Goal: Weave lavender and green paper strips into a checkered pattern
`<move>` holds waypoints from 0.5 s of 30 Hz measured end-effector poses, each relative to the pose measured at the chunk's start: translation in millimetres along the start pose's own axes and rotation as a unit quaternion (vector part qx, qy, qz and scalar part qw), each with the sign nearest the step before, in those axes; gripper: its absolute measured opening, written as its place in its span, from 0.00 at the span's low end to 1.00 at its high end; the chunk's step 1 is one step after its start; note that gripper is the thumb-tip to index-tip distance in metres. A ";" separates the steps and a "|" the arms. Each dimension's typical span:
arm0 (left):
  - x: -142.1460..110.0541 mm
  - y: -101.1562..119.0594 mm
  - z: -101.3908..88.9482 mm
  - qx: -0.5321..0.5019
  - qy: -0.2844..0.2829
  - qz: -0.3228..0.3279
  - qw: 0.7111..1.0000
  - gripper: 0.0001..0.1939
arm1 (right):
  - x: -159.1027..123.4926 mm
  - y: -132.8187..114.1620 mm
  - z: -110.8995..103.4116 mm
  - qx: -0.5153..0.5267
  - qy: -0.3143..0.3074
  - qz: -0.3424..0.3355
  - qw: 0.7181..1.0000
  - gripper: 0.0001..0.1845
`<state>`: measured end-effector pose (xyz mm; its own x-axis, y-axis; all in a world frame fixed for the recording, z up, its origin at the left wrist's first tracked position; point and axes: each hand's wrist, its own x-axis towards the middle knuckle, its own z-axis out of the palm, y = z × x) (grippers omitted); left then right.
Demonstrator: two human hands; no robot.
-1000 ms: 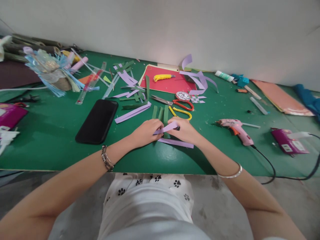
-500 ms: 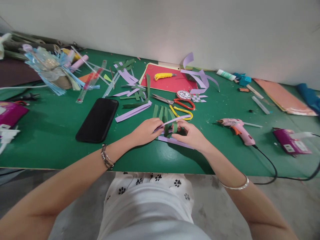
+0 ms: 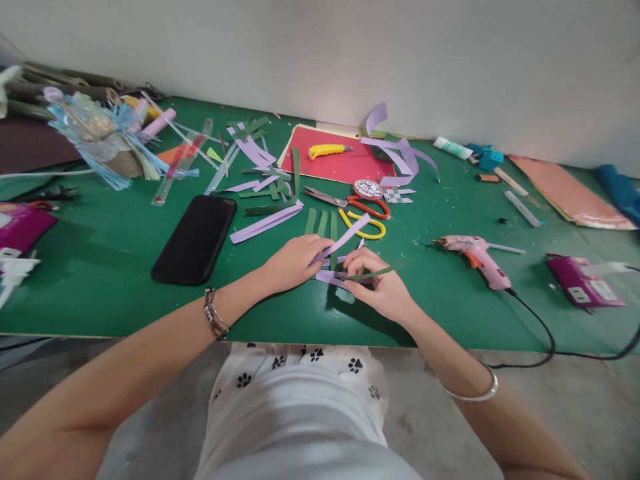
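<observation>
Green tabletop (image 3: pixel 270 313) here, left hand (image 3: pixel 296 260) grips a lilac paper strip (image 3: pixel 351 232) (to stop it slipping, I'd guess) and right hand (image 3: pixel 383 288) pinches a green strip (image 3: pixel 383 272).

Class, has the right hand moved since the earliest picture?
Yes: the right hand has shifted away from the scissors, toward the near edge of the table.

Green strip (image 3: pixel 381 273) now flatter, rightward
</observation>
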<state>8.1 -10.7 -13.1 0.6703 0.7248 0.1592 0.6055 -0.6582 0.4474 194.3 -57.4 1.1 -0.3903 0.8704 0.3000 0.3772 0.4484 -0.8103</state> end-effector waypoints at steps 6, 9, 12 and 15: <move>-1.3 0.1 -0.1 0.043 -0.014 0.020 0.999 0.15 | -4.1 -3.9 -1.4 -0.240 0.028 -0.043 0.969 0.06; -2.0 0.4 0.7 0.039 -0.004 0.023 0.999 0.15 | -9.1 -3.5 -0.5 -0.398 0.066 -0.090 0.911 0.08; -2.1 0.5 0.7 0.039 -0.001 0.025 0.999 0.16 | -11.1 -2.3 0.3 -0.466 0.071 -0.137 0.871 0.09; -2.6 0.1 0.5 0.039 -0.007 0.028 0.999 0.17 | -7.3 -2.8 -1.0 -0.448 0.041 -0.144 0.881 0.10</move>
<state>6.7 -12.8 -13.9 0.7100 0.6836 0.1692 0.5980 -0.7121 0.3680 197.0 -64.8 1.6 -0.5300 0.6896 0.4935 0.7988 0.6013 0.0177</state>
